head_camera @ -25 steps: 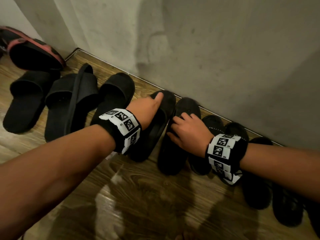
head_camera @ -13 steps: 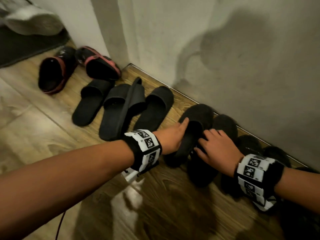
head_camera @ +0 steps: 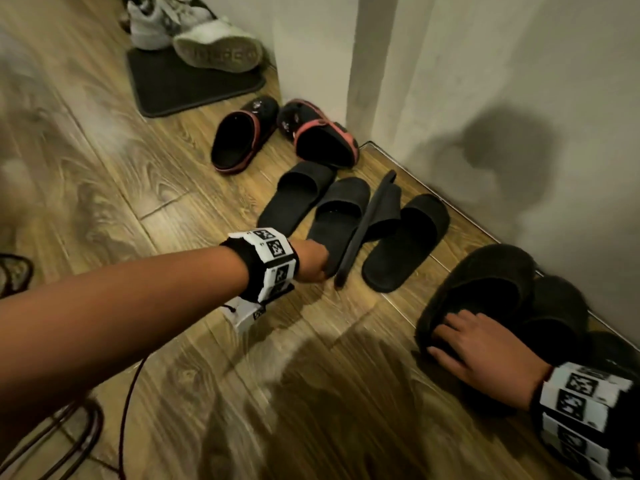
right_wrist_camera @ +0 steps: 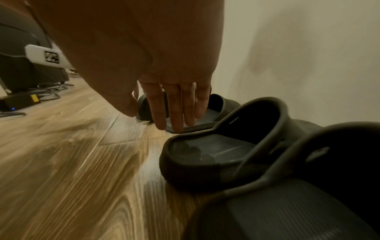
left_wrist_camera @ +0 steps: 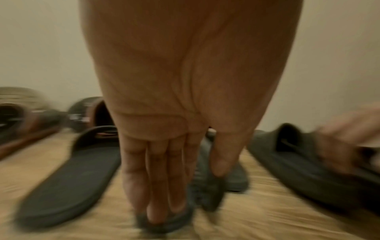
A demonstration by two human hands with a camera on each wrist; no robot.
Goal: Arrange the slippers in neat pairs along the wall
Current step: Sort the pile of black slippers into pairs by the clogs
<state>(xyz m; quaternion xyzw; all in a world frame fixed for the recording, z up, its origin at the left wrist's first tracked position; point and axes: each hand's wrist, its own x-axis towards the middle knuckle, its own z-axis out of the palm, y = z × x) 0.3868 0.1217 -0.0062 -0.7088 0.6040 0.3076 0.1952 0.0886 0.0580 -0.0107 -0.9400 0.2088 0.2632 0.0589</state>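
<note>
Several thin black slides lie toes-to-wall on the wood floor; one slide [head_camera: 367, 226] stands on its edge, leaning between a flat slide [head_camera: 341, 213] and another [head_camera: 407, 244]. My left hand [head_camera: 311, 263] reaches the heel of the flat slide beside the tilted one. In the blurred left wrist view its fingers [left_wrist_camera: 162, 194] are straight, tips on a slipper heel. My right hand [head_camera: 464, 341] lies flat on the heel of a chunky black slipper [head_camera: 485, 282] by the wall [head_camera: 519, 98], fingers [right_wrist_camera: 176, 113] straight on its footbed edge.
More chunky slippers [head_camera: 554, 313] sit to the right along the wall. Two black clogs with red trim [head_camera: 242, 133] lie past the wall corner. Behind them are a dark mat [head_camera: 187, 84] and pale sneakers [head_camera: 194, 32]. A cable [head_camera: 128, 393] runs across the floor at left.
My left hand has left the chunky slipper and moved left to the thin slides. My right hand stays on the chunky slipper's heel. The view has swung left.
</note>
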